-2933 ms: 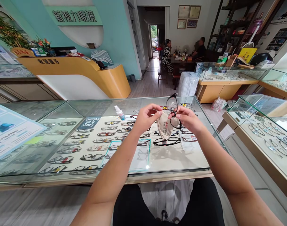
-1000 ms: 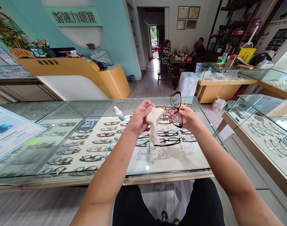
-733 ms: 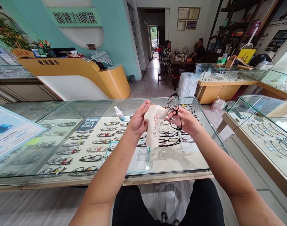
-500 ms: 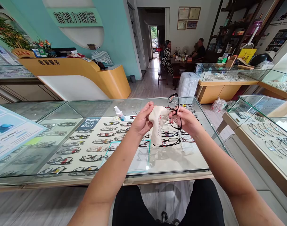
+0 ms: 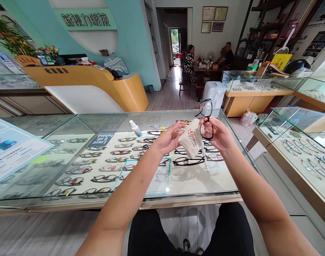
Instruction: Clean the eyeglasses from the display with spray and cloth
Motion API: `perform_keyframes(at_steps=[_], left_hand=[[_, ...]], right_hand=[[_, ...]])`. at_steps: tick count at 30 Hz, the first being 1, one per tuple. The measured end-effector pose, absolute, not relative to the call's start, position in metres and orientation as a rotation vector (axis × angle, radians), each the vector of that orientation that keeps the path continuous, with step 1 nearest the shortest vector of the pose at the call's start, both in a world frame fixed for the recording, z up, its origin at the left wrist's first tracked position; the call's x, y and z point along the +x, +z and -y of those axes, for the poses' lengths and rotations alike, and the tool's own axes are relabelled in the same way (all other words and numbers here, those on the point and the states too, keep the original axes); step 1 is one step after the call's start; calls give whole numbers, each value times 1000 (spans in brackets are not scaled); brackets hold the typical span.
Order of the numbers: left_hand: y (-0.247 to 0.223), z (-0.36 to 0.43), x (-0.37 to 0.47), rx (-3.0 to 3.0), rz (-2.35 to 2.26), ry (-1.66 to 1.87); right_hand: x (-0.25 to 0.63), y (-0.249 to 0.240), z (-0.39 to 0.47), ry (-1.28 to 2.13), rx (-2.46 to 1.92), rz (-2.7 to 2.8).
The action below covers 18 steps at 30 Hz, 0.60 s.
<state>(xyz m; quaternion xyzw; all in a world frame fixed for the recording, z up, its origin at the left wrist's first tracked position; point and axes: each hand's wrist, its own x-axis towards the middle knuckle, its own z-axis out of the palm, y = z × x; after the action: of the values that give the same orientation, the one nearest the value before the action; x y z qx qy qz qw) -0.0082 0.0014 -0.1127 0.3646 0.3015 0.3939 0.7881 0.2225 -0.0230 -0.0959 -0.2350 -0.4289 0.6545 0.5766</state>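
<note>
My right hand (image 5: 221, 134) grips black-framed glasses (image 5: 206, 119) near the bridge, with one lens above the fingers and the other below. A cream cloth (image 5: 190, 139) with red and dark print hangs beside the lower lens, its top corner at my right fingertips. My left hand (image 5: 169, 138) is at the cloth's left edge, its fingers apart and curved; it seems only to touch the cloth. Both hands are above the glass display case (image 5: 187, 185). A white spray bottle (image 5: 135, 128) stands on the glass, left of my hands.
Rows of glasses (image 5: 105, 178) lie inside the case. A printed sheet (image 5: 15, 149) is at the far left. More display cases (image 5: 298, 156) stand at the right. Two people (image 5: 189, 64) sit at a table at the back, near a wrapped suitcase (image 5: 214, 94).
The glasses and cloth have moved right, the glasses also slightly up. The cloth has turned, showing its red print. My left hand has loosened its fingers from the cloth's upper part.
</note>
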Motion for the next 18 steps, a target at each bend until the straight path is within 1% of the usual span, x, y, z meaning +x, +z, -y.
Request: perform_keyframes(at_steps=[5, 12, 15, 18], left_hand=[[-114, 3, -10, 892, -598, 654], [-116, 5, -13, 1006, -601, 529], [-116, 5, -12, 1008, -608, 549], [-115, 6, -9, 1005, -619, 692]], right_hand=[[227, -95, 20, 1505, -569, 960], [238, -93, 16, 1436, -544, 893], [240, -93, 15, 1435, -534, 860], [240, -93, 14, 1437, -533, 842]])
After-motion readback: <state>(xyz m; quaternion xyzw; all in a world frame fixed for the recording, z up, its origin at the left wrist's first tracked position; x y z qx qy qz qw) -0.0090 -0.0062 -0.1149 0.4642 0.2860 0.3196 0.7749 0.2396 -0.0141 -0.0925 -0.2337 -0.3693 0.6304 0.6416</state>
